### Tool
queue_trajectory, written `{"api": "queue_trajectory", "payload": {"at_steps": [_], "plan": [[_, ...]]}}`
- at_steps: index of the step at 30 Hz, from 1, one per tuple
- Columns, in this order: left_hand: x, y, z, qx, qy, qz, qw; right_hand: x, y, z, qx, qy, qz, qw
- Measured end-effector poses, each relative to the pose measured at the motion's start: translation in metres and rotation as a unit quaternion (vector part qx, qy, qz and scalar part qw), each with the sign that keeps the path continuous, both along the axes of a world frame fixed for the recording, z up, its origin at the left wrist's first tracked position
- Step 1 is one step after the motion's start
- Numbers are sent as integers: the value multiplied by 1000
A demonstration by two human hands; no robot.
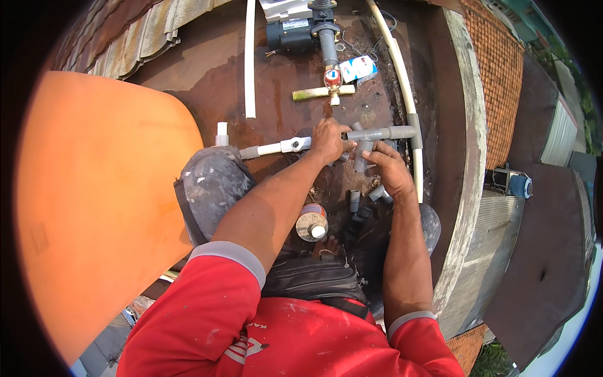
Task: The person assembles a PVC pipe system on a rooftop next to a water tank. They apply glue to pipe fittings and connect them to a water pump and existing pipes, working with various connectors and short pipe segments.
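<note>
Both my hands are at a grey PVC pipe joint in front of me. My left hand (pixel 328 141) is closed, fingers bent around the pipe run just left of the joint; what exactly lies under its fingers is partly hidden. The fingers of my right hand (pixel 388 166) grip the grey PVC tee (pixel 363 153) from the right. A grey pipe (pixel 389 132) runs from there to another tee (pixel 414 131) on the long cream pipe (pixel 402 75). Left of my left hand, a white ball valve (pixel 295 145) sits in line with a white pipe (pixel 269 149).
A dark water pump (pixel 291 35) stands ahead, its red-and-brass valve (pixel 332 76) below. A white pipe (pixel 250 60) lies to its left. Between my knees are a round can (pixel 311 225) and loose grey fittings (pixel 355 200). A large orange tank (pixel 113 188) fills the left; a wall edge (pixel 470 125) borders the right.
</note>
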State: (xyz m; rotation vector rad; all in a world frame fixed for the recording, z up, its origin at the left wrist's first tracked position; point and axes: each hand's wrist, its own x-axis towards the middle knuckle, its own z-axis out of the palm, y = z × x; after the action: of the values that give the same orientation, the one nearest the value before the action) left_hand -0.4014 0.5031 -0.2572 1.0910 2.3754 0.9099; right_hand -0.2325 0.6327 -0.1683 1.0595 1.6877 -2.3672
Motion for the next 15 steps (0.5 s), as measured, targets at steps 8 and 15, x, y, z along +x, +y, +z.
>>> {"api": "queue_trajectory", "payload": {"at_steps": [8, 15], "plan": [[2, 1, 5, -34, -27, 9, 999, -34, -11, 10, -61, 16, -251, 966], [4, 0, -10, 4, 18, 31, 999, -100, -36, -8, -72, 20, -319, 945]]}}
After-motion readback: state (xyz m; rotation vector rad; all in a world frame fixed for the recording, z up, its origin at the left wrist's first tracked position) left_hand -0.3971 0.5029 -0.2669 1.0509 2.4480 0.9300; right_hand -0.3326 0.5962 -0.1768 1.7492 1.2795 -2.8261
